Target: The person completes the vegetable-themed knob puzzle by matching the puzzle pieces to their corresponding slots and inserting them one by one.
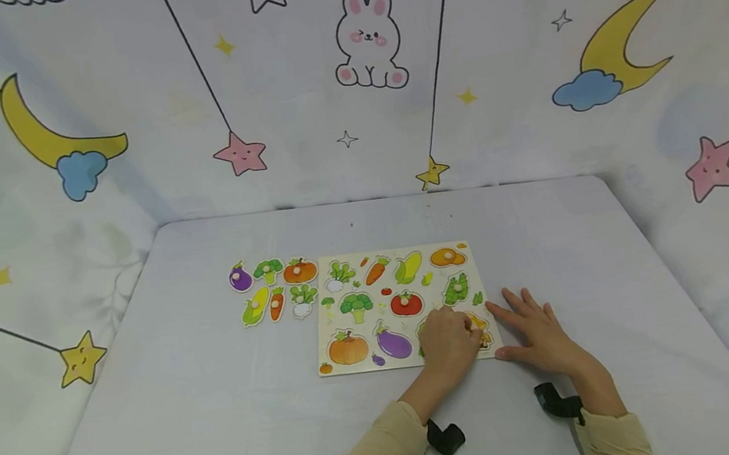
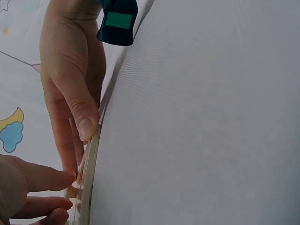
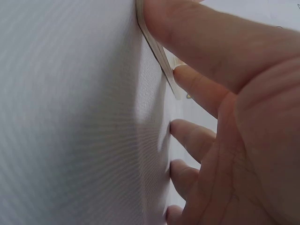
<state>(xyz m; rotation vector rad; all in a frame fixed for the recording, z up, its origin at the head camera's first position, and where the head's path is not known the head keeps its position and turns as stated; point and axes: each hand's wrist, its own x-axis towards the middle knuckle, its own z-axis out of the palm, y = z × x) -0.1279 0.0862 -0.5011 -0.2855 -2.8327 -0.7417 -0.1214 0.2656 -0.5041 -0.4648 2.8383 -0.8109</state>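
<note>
A cream puzzle board (image 1: 324,323) printed with vegetables lies on the table. My left hand (image 1: 449,344) is over its lower right part, fingers curled. Its thumb and finger pinch at a yellow-brown mushroom piece (image 1: 484,333); the hand hides the grip point and a green picture beside it. In the left wrist view, those fingertips (image 2: 68,179) meet the board's top. My right hand (image 1: 540,335) lies spread at the board's right edge, its thumb touching the near corner. A tomato piece (image 1: 406,303) and a leafy green piece (image 1: 455,288), both with knobs, sit on the board.
Left of the board lie several loose pieces: an eggplant (image 1: 241,279), a broccoli (image 1: 268,271), a pumpkin (image 1: 301,271), a corn (image 1: 255,307), a carrot (image 1: 276,303) and a white radish (image 1: 303,300). The table (image 1: 189,423) has a white cloth.
</note>
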